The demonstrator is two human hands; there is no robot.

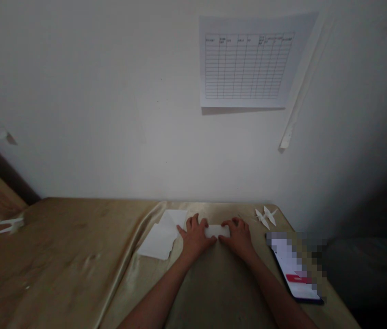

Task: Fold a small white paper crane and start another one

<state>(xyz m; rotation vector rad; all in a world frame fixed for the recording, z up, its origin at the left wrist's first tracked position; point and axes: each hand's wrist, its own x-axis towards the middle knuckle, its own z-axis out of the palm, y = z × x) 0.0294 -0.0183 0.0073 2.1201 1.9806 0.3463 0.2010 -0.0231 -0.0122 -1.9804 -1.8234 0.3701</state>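
Note:
A small white piece of paper (217,230), folded into a narrow rectangle, lies flat on the cloth-covered table between my hands. My left hand (193,235) grips its left end, thumb at the near edge and fingertips at the far edge. On the right end, my right hand (241,236) holds it the same way, its thumb almost meeting the left one. Just left of my left hand are loose white paper sheets (157,240), overlapping; the left little finger reaches over their edge. Two folded white paper cranes (269,215) rest beyond my right hand.
A phone or tablet (291,267) with a lit, partly pixelated screen lies at the right edge. White folded paper pieces (10,224) sit far left on the shiny gold cloth (77,256). A printed table sheet (244,68) hangs on the wall behind.

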